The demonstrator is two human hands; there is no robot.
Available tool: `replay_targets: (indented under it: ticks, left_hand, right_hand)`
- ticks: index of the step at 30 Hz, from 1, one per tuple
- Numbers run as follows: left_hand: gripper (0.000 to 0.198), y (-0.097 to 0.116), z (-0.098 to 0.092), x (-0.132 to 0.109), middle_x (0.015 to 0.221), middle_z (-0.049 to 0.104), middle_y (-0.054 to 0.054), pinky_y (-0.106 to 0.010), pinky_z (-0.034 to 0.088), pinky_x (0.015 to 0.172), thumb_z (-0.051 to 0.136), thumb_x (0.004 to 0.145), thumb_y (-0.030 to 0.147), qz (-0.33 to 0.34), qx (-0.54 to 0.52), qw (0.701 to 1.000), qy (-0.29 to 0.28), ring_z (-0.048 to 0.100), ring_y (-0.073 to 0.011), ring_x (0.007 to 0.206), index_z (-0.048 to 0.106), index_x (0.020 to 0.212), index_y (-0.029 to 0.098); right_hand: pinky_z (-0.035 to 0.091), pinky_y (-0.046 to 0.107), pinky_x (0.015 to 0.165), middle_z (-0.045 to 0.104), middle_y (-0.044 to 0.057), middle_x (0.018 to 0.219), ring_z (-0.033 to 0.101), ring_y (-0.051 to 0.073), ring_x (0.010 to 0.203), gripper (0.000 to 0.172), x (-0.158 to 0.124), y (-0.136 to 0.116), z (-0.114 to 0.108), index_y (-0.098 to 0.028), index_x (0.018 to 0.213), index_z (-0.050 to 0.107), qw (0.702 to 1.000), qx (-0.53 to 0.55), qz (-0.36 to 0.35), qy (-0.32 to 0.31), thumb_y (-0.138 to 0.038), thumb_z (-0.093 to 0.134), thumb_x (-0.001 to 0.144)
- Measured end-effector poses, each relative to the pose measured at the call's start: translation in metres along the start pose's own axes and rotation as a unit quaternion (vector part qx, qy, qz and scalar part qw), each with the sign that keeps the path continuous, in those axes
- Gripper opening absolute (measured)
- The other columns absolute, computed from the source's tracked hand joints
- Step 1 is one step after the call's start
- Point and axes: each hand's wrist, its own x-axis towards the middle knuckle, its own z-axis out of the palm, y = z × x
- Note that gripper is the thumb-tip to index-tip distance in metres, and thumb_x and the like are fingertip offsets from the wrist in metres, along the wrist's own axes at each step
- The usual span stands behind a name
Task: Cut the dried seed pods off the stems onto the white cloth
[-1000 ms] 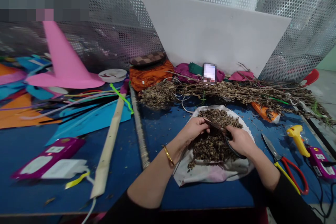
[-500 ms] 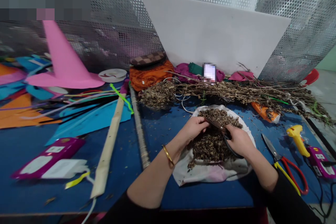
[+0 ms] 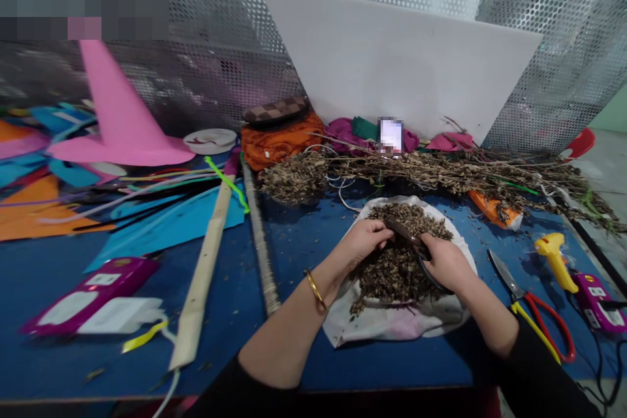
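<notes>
A heap of dried brown plant bits [image 3: 398, 268] lies on a white cloth [image 3: 392, 323] spread on the blue table [image 3: 294, 255]. My right hand [image 3: 448, 262] is closed round the black handles of a pair of scissors [image 3: 414, 245], whose blades point left over the heap. My left hand [image 3: 365, 240] is closed in a pinch at the blade tips, on something I cannot make out among the dried bits. A gold bangle [image 3: 314, 289] is on my left wrist.
Dried branches [image 3: 441, 173] lie along the back. Red-handled shears [image 3: 531, 307], a yellow glue gun [image 3: 556, 260] and a purple power strip [image 3: 600, 304] lie right. Left are a wooden stick [image 3: 203, 274], a wrapped rod [image 3: 259, 245], another purple strip [image 3: 88, 290], coloured paper [image 3: 122, 117].
Both hands with the scissors have shifted very slightly up over the heap; otherwise nothing has moved.
</notes>
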Motion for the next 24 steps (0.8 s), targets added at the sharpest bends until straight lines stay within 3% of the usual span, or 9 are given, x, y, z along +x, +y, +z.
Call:
replay_targets:
  ticks: [9,19,24]
  left_hand:
    - [0.017,0.0051,-0.0037,-0.0038,0.054,0.046,0.004,-0.023,0.019,0.044,0.054,0.064,0.033,0.01,-0.055,0.998,0.015,0.029,-0.0065,0.045,0.054,0.06,0.016]
    - [0.025,0.0054,-0.002,-0.0031,0.051,0.05,0.002,-0.021,0.016,0.041,0.059,0.063,0.039,-0.037,-0.053,0.998,-0.007,0.029,-0.0047,0.039,0.057,0.061,0.014]
    - [0.032,0.0047,-0.0058,-0.0034,0.047,0.047,0.004,-0.021,0.019,0.042,0.057,0.066,0.046,-0.019,-0.02,1.0,-0.005,0.031,-0.0055,0.039,0.056,0.059,0.015]
  right_hand:
    - [0.032,0.023,0.066,0.064,0.005,0.1,0.059,0.018,0.088,0.025,-0.0035,0.0002,-0.0027,-0.022,0.106,0.051,0.999,0.015,0.012,0.025,-0.032,0.049,0.083]
    - [0.03,0.024,0.063,0.066,0.004,0.097,0.06,0.018,0.085,0.022,-0.0032,-0.0013,-0.0061,-0.023,0.103,0.052,1.0,0.003,0.003,0.005,-0.028,0.048,0.082]
    - [0.029,0.024,0.061,0.067,0.005,0.093,0.061,0.018,0.083,0.018,-0.0023,0.0003,-0.0068,-0.022,0.099,0.052,1.0,0.003,0.007,0.008,-0.027,0.047,0.082]
